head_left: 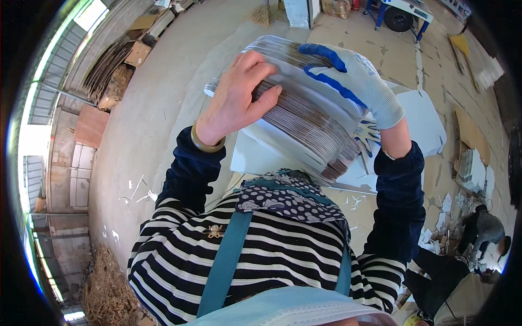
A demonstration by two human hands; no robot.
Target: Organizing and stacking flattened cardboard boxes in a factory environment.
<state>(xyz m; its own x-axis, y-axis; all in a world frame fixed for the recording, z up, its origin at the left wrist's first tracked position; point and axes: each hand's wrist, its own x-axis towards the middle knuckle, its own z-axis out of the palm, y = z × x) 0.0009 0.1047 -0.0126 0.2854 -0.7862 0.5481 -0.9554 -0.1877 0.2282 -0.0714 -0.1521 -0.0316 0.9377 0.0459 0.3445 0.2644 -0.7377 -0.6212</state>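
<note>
A thick stack of thin folded cardboard sheets [304, 114] stands on edge in front of me, white on the faces and brown-grey along the edges. A gap splits it into a near and a far bundle, with a white face showing between. My left hand [242, 95] is bare, wearing a bangle at the wrist; its half-bent fingers are apart over the stack's left part, the thumb by the near bundle's edges. My right hand [356, 76], in a white glove with blue-coated fingers, grips the far bundle's right end. A loose white-and-blue glove [367, 135] lies just right of the stack.
White sheets [418, 122] form the surface under and beside the stack. Flattened cardboard [109, 76] leans at the far left. A blue-framed cart with a black wheel [398, 19] stands at the back right. Another person [481, 231] bends over at the lower right, near white scraps.
</note>
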